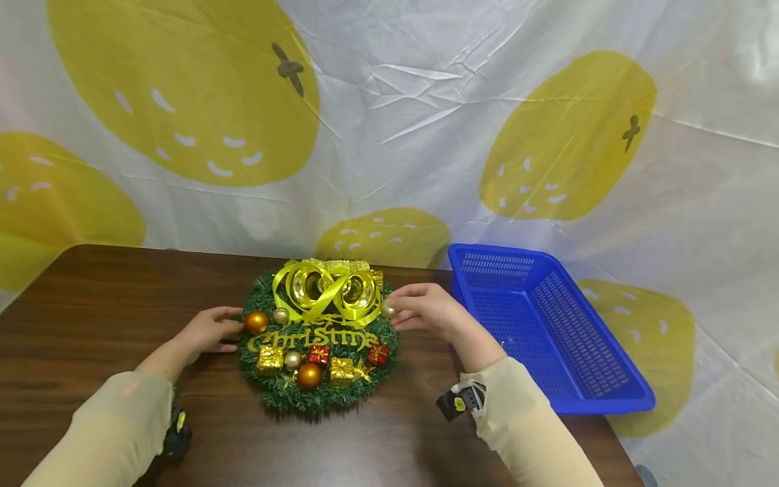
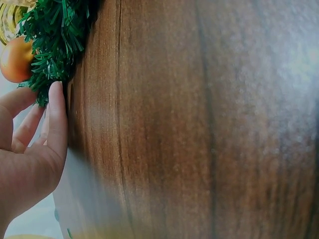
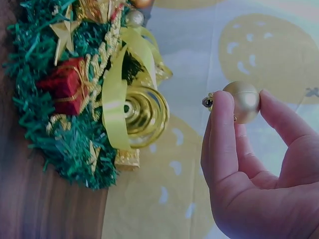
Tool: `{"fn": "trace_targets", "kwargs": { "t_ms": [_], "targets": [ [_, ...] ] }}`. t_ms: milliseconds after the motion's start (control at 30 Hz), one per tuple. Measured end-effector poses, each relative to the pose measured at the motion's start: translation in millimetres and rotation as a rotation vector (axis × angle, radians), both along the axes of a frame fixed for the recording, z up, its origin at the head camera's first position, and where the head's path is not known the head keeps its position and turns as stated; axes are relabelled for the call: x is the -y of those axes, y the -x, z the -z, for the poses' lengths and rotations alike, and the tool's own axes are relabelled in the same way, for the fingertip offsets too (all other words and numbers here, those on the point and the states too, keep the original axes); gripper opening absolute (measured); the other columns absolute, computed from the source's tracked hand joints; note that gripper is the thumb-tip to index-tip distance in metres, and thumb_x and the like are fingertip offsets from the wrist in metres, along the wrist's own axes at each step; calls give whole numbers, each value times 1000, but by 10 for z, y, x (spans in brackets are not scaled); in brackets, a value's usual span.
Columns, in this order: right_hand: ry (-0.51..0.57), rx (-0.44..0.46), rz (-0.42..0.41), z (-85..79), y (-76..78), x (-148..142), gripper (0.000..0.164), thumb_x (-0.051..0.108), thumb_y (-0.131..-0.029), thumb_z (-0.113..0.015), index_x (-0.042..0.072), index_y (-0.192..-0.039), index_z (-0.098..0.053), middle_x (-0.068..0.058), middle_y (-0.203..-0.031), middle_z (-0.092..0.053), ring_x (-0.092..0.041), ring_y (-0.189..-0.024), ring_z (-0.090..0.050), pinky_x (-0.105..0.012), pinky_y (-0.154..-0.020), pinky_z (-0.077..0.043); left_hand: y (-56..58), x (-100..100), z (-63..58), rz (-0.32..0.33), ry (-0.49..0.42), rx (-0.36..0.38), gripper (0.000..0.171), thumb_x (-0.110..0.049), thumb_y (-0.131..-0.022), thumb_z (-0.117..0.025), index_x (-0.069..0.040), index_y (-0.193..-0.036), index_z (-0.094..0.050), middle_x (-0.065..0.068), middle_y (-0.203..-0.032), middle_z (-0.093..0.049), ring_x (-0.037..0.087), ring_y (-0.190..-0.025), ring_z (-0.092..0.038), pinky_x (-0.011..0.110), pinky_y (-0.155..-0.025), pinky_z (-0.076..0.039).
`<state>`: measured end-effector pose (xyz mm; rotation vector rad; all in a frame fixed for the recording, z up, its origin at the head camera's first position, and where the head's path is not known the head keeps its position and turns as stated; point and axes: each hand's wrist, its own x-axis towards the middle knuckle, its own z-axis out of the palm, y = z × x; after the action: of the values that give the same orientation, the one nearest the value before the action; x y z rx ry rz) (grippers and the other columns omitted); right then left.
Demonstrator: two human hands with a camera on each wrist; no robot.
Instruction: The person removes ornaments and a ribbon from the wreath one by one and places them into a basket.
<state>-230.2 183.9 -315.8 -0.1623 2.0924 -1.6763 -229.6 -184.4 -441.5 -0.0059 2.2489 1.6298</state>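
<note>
- The left hand [image 1: 209, 331] has its fingers loosely extended at the wreath's left edge, gripping nothing; the fingertips seem to touch the fringe, though depth is hard to judge.
- The wreath [image 1: 258, 294] lies on the dark wood-grain table [image 1: 201, 284]: round, bushy, green tinsel with thin, glossy needles. Along its left side sits a smooth copper ball [image 1: 255, 322].
- Across its middle run gold letters reading "Christma", below two flared, mirror-bright bells [image 1: 295, 287] looped with satiny yellow ribbon [image 3: 114, 109].
- Foil-wrapped gold cubes [image 1: 270, 360] and red boxes [image 1: 379, 354] dot the lower half.
- The right hand [image 1: 429, 310] pinches a satin-finish pale gold ball [image 3: 244, 102] between thumb and fingers, beside the wreath's right edge.
- Farther right stands a blue, slotted plastic basket [image 1: 602, 407].
</note>
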Motion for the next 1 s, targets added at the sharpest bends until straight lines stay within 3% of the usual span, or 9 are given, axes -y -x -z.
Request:
{"fn": "trace_targets", "kwargs": {
  "t_ms": [433,667,800,1000],
  "targets": [
    [20,-13,46,-139,92,-248,25,3,-92,-51,-11,-114,-54,3,-72,-67,-8,-63,-65,-25,-67,-59,3,9,16,4,3,-5,57,-14,-99,-44,12,-144,-19,38,-138,-32,36,-114,-52,32,-80,-58],
    [43,-12,71,-199,148,-436,17,2,-93,-50,-6,-106,-56,2,-71,-67,-9,-64,-65,-24,-67,-58,7,14,27,4,8,-5,58,-16,-99,-44,11,-144,-20,38,-137,-33,28,-107,-56,32,-79,-58],
    [47,-7,85,-228,173,-555,11,4,-94,-50,2,-98,-60,2,-73,-67,-9,-66,-66,-23,-69,-58,14,20,34,2,9,-4,58,-16,-99,-44,11,-144,-20,38,-137,-34,28,-107,-56,32,-79,-58],
    [61,-10,113,-255,190,-706,21,3,-95,-47,12,-85,-63,3,-74,-68,-9,-66,-66,-22,-68,-58,19,20,37,5,8,-5,58,-16,-99,-44,11,-144,-20,38,-137,-33,27,-106,-57,32,-79,-58]
  ]
}}
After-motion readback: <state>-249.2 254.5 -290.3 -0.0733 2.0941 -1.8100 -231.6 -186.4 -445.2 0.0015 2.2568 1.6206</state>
